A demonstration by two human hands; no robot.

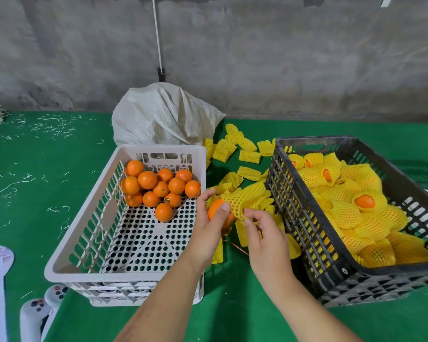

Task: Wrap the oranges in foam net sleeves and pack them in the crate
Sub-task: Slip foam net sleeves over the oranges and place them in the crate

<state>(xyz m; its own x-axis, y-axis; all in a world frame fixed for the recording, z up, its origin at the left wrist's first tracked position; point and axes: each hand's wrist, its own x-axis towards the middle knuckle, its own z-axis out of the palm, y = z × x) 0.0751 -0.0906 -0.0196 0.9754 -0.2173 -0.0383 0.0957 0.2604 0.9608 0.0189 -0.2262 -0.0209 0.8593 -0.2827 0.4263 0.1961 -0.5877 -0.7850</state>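
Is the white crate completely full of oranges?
No, the white crate holds only a small cluster of bare oranges at its far end.

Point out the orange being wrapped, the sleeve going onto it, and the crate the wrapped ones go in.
orange (215, 210), head view, bare peel beside the thumb
foam net sleeve (241, 199), head view, stretched mesh middle
black crate (286, 206), head view, near-left wall

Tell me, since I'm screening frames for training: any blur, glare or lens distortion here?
Head view: wide-angle bending curves the wall and table edge; light is soft and even with faint shadows; no glare; the left hand, orange and black crate look sharp, the corners softer.
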